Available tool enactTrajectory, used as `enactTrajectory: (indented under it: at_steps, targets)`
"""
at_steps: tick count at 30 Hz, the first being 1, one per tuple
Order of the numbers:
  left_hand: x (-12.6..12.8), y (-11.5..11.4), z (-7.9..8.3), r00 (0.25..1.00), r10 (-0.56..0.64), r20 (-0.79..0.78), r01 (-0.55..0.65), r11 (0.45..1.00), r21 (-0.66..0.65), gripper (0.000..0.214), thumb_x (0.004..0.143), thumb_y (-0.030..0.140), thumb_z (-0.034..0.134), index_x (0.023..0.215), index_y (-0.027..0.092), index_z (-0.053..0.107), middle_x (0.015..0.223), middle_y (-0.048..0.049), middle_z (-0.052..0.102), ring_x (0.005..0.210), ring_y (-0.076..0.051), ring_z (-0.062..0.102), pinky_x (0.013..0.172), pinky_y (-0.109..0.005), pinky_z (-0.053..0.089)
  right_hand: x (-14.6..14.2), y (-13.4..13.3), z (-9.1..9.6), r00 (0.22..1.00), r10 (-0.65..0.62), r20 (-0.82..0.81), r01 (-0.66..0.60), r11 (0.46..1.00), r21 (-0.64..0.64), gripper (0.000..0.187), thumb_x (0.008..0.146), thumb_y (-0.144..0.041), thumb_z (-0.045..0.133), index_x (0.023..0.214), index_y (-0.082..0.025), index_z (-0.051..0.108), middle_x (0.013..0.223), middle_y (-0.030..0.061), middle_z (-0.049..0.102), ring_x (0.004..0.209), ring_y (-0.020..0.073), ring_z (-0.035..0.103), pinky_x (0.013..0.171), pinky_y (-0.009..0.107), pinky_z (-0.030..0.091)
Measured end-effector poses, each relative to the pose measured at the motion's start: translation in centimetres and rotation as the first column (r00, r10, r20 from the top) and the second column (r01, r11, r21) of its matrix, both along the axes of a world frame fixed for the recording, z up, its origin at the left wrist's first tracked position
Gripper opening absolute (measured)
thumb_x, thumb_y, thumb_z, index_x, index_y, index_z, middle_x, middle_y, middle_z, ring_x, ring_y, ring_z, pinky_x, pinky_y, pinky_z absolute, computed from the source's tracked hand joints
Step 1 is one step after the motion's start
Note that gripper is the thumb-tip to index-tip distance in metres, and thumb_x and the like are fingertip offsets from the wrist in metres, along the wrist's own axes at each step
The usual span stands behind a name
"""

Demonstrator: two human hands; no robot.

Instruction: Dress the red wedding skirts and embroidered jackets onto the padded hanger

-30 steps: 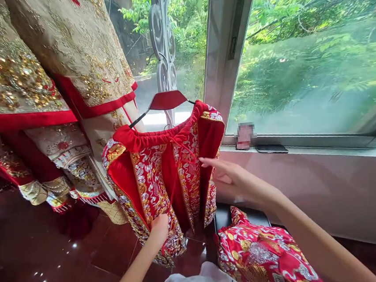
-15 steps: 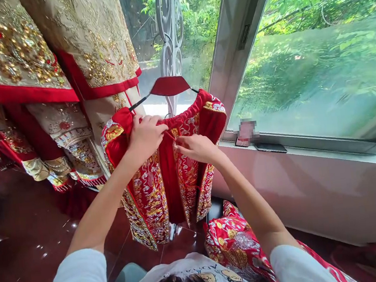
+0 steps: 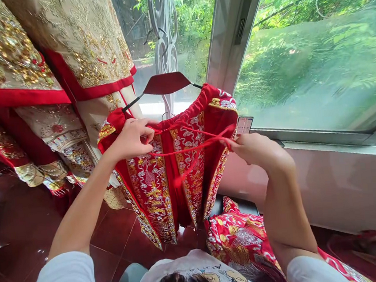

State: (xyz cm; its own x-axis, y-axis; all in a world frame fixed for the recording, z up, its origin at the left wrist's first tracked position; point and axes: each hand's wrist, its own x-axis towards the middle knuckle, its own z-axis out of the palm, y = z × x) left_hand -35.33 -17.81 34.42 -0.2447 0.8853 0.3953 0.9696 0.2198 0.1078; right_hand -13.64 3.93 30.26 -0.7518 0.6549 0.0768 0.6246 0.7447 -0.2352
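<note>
A red skirt (image 3: 165, 178) with gold and silver embroidery hangs by its gathered waistband from a red hanger (image 3: 164, 83) in front of the window. My left hand (image 3: 131, 137) grips the waistband at its left side, fingers curled. My right hand (image 3: 253, 148) is closed on the red drawstring (image 3: 191, 147), which runs taut across the skirt's front from the waistband to that hand.
Beige garments with gold beading and red trim (image 3: 66, 55) hang at the left over a dark red tiled floor (image 3: 18, 246). Another red embroidered garment (image 3: 241, 242) lies below on a dark seat. A windowsill (image 3: 324, 145) runs to the right; a small card (image 3: 244, 125) stands on it.
My left hand rose from the skirt's hem to the waistband. My right hand took the drawstring at the middle and pulled it out to the right, so it now stretches taut.
</note>
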Motion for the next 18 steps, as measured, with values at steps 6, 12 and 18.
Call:
enactTrajectory:
  at_steps: [6,12,18]
  targets:
    - [-0.8,0.3,-0.6,0.999,0.033,-0.02,-0.032,0.998,0.053,0.063,0.067,-0.001,0.04,0.124,0.02,0.055,0.126,-0.0041,0.061,0.117,-0.023,0.049,0.107,-0.042,0.03,-0.5,-4.5,-0.3,0.842,0.122,-0.525,-0.063,0.99,0.129,0.037,0.092,-0.035,0.043,0.067,-0.018,0.063,0.075,0.0056,0.066,0.063,0.0137,0.054,0.057,0.026,0.035]
    - [-0.9,1.5,-2.1,0.971,0.095,-0.221,-0.065,0.988,0.139,0.034,0.08,0.007,0.045,0.106,0.015,0.064,0.114,-0.0094,0.061,0.11,-0.024,0.053,0.101,-0.041,0.033,-7.3,-8.3,-0.5,0.698,0.308,-0.646,-0.23,0.951,0.205,0.023,0.088,-0.019,0.047,0.089,-0.019,0.07,0.097,0.0069,0.069,0.087,0.018,0.061,0.073,0.028,0.043]
    - [-1.1,2.5,-2.1,0.945,0.161,-0.286,-0.131,0.984,0.119,0.018,0.088,0.023,0.055,0.095,0.018,0.07,0.093,-0.0079,0.061,0.101,-0.027,0.054,0.089,-0.043,0.033,-14.1,-9.1,-2.6,0.834,0.09,-0.545,-0.084,0.996,0.036,0.029,0.096,-0.028,0.042,0.092,-0.014,0.067,0.098,0.0113,0.069,0.082,0.0207,0.062,0.066,0.029,0.038]
